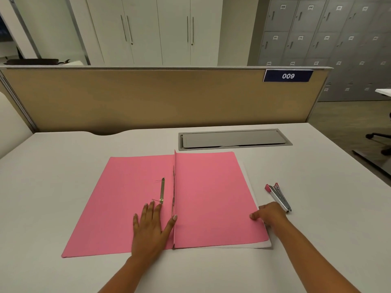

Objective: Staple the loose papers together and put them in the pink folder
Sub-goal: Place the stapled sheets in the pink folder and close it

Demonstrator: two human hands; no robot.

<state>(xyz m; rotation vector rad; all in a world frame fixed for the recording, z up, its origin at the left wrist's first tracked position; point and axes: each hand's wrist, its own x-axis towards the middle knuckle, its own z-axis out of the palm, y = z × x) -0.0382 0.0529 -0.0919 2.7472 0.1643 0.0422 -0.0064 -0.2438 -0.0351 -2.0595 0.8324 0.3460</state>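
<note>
1. The desk (306,187) is wide and bare around the work, so nothing crowds it; the risk is sheets sliding on its smooth top if they are dragged rather than lifted.
2. The pink folder (148,208) lies spread open in the middle of the desk, and every place below is taken from it. Its right-hand leaf sits over the papers, so pulling them out carelessly could drag the whole folder sideways or crease that leaf.
3. The loose papers (265,244) show only as a white margin along the folder's right and near edges. How many sheets there are, and whether they are squared up, I cannot tell; stapled unaligned, they would be bound crooked.
4. The left hand (151,227) lies flat and unclenched on the folder's left leaf beside the centre fold, gripping nothing. If it lifts early, the folder loses its anchor.
5. The right hand (269,215) is at the folder's right edge, fingers curled at the leaf's rim; it seems to be pinching it, though whether it has paper too is hidden.
6. The stapler (278,196) lies just right of the folder, touched by neither hand, close behind the right hand, where a knuckle could knock it away.
7. The metal fastener (162,190) stands on the left leaf near the fold; its prongs could snag incoming sheets.
</note>
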